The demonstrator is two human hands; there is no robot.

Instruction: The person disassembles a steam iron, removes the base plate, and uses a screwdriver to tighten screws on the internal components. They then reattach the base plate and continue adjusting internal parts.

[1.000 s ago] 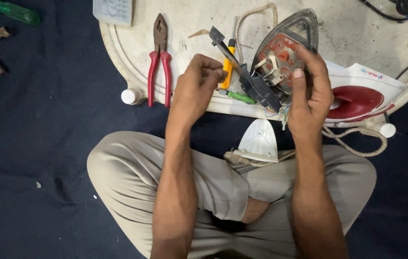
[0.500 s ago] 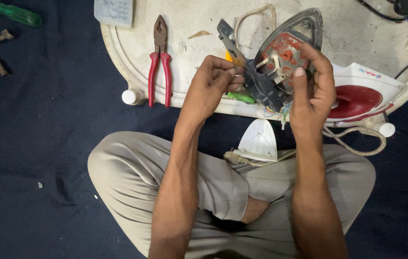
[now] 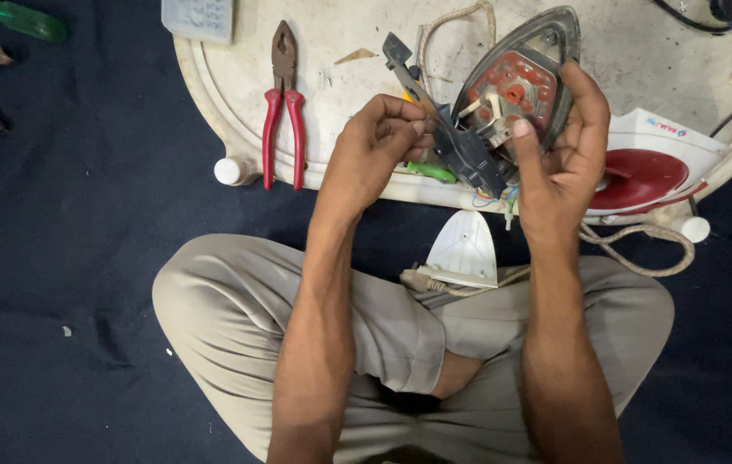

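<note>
Iron soleplate (image 3: 522,77) — gripped upright by right hand (image 3: 565,159), thumb across its front.

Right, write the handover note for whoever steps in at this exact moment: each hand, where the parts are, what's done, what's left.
Left hand: pinches the dark long-nosed tool, its tip at the terminals.
Right hand: holds the opened grey-and-red electric iron base tilted, wiring side up.
Parts: white pointed plastic cover on the lap with the braided cord; red-and-white iron shell and red-handled pliers on the round white board.
Done: iron is apart, wiring exposed.
Left: covers are off, not yet refitted.
</note>
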